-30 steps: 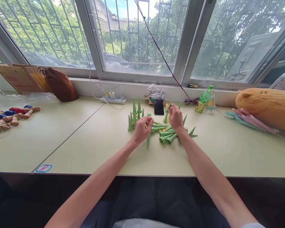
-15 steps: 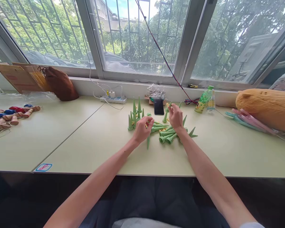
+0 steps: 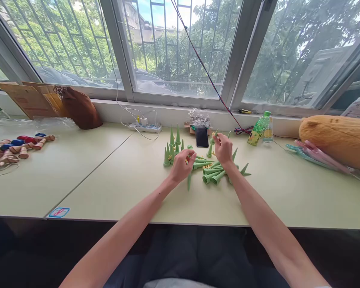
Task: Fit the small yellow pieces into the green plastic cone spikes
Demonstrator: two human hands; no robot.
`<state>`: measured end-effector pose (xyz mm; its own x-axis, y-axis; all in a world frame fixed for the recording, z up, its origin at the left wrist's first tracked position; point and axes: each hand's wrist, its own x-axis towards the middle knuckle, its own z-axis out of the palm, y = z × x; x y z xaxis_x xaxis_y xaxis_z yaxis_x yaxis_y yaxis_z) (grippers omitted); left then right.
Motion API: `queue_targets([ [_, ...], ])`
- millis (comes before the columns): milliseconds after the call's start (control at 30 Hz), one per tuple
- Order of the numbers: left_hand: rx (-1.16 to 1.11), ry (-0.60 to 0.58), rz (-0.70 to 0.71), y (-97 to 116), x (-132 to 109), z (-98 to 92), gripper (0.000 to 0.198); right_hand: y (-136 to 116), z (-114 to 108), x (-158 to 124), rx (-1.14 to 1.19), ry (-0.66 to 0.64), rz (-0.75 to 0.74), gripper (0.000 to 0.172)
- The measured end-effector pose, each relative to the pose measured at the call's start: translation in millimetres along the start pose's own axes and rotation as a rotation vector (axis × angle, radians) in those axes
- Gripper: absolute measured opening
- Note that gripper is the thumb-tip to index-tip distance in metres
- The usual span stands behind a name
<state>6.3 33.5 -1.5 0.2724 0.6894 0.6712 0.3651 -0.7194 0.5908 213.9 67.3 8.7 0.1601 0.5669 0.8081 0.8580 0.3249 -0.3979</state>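
My left hand (image 3: 181, 165) is curled above the table, thumb and fingers closed together. A speck of yellow shows by its fingers, but what it grips, if anything, I cannot make out. Farther right, my right hand (image 3: 223, 149) pinches a tilted green plastic spike (image 3: 216, 132) with a small yellow piece at the fingertips. Several upright green spikes (image 3: 178, 135) stand just left of my left hand. Between and below the hands, hollow green spikes (image 3: 208, 177) lie in a loose pile with small yellow pieces among them. Another spike (image 3: 209, 151) stands beside my right hand.
Behind the pile lies a black phone (image 3: 202, 137); a power strip (image 3: 145, 127) is at the wall. Two bottles (image 3: 259, 128) and a plush toy (image 3: 336, 138) are to the right. Wooden kendamas (image 3: 18, 147) and a brown bag (image 3: 79, 108) are at left.
The whole view has shifted slightly, moving the scene a little right and down. Both hands keep nearly the same places and grips, with only slight finger movement at the right hand.
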Motion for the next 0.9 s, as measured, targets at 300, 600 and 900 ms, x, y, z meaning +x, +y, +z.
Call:
queue_targets([
  [300, -0.015, -0.005, 0.011, 2, -1, 1.2, 0.02, 2, -1, 4, 0.033, -0.018, 0.056, 0.046],
  [600, -0.02, -0.012, 0.001, 1, -1, 2.0, 0.021, -5, -2, 19, 0.001, 0.003, 0.06, 0.044],
  [900, -0.038, -0.009, -0.006, 1, -2, 2.5, 0.02, -3, 4, 20, -0.091, -0.199, 0.155, 0.027],
])
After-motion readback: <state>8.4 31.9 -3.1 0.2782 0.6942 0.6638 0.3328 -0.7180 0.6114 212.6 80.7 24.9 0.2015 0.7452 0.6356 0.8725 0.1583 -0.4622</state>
